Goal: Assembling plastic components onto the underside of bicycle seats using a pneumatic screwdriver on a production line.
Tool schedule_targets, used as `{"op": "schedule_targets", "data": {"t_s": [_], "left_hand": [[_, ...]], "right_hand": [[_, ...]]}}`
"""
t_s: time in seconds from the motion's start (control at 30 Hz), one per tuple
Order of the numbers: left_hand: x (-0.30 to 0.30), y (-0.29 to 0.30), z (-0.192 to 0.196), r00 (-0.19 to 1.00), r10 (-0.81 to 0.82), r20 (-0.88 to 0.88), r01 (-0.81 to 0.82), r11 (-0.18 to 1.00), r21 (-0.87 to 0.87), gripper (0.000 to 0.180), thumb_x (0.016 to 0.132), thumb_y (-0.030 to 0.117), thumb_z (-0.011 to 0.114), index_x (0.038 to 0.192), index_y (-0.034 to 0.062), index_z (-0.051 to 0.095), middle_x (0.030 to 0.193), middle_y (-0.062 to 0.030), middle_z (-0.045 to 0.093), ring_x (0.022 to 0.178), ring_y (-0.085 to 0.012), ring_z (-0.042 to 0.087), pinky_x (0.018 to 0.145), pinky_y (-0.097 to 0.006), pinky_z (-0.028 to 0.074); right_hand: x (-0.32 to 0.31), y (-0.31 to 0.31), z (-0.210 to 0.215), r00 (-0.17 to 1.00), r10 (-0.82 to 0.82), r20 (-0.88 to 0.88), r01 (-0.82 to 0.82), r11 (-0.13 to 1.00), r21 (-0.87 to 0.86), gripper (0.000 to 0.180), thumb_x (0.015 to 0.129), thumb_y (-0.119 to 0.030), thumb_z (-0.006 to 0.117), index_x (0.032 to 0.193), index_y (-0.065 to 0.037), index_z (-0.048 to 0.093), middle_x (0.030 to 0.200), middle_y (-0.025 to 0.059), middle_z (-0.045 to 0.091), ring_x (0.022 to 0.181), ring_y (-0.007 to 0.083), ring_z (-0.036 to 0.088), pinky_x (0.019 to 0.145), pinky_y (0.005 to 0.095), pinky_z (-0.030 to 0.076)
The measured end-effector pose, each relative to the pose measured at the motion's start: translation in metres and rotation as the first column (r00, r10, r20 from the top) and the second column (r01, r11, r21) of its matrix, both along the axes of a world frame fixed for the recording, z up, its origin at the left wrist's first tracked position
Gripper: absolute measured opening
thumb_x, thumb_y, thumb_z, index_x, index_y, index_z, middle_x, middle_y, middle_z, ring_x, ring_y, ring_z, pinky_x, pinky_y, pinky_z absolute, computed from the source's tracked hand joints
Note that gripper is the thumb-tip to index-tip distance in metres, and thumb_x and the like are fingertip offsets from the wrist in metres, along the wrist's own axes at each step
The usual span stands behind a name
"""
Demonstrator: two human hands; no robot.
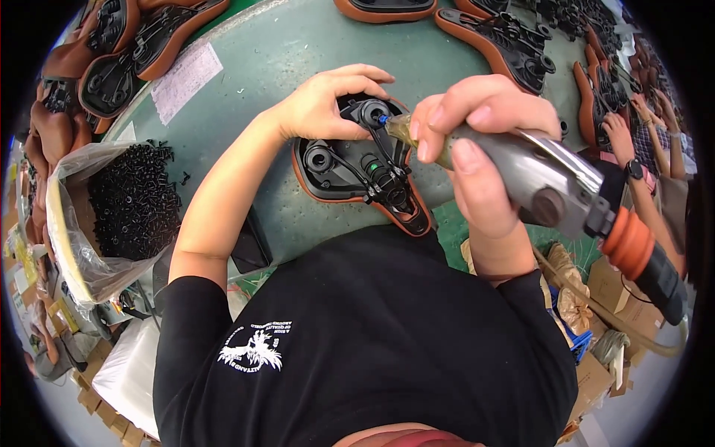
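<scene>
A brown bicycle saddle (335,175) lies upside down on the green table, its black underside, springs and rails showing and its narrow nose pointing towards me. My left hand (328,104) grips its far edge, with the thumb over the underside and the fingers along the rim. Wrapped in my right hand (484,134) is a grey metal power screwdriver (547,175). The screwdriver's blue tip meets a round black spring mount at the saddle's far side. Whether a screw sits under that tip is hidden.
An open box (67,223) lined with plastic holds many small black screws (134,201) at the left. A written paper sheet (186,82) lies behind it. More saddles (491,48) are laid around the table's far edge. At the right, another person's hand (618,138) is near further saddles.
</scene>
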State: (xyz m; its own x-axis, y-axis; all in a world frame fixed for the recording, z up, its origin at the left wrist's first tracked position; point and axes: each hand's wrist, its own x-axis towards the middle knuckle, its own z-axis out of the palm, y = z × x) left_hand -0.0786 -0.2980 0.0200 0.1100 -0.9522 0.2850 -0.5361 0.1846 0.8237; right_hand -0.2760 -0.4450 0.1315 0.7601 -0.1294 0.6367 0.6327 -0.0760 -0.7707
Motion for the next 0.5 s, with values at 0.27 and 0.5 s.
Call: {"op": "schedule_targets", "data": {"t_s": [0.27, 0.5], "left_hand": [[-0.005, -0.001, -0.011, 0.964, 0.014, -0.265, -0.023, 0.999, -0.030, 0.039, 0.068, 0.008, 0.087, 0.104, 0.0011, 0.075, 0.124, -0.0126, 0.071, 0.115, -0.0272, 0.068, 0.100, -0.038, 0.054], [-0.001, 0.002, -0.014, 0.953, 0.003, -0.304, -0.018, 0.999, -0.045, 0.042, 0.070, 0.007, 0.088, 0.108, -0.0002, 0.073, 0.126, -0.0174, 0.071, 0.121, -0.0314, 0.068, 0.106, -0.043, 0.052]], "right_hand": [[0.013, 0.008, -0.005, 0.994, -0.035, -0.106, 0.015, 0.982, -0.186, 0.027, 0.093, 0.008, 0.059, 0.115, -0.006, 0.049, 0.103, 0.0181, 0.061, 0.080, 0.0235, 0.064, 0.080, 0.0430, 0.058], [0.025, 0.004, -0.006, 0.995, -0.029, -0.098, 0.014, 0.989, -0.150, 0.029, 0.090, 0.010, 0.061, 0.113, -0.004, 0.052, 0.099, 0.0187, 0.063, 0.078, 0.0234, 0.066, 0.079, 0.0431, 0.059]]}}
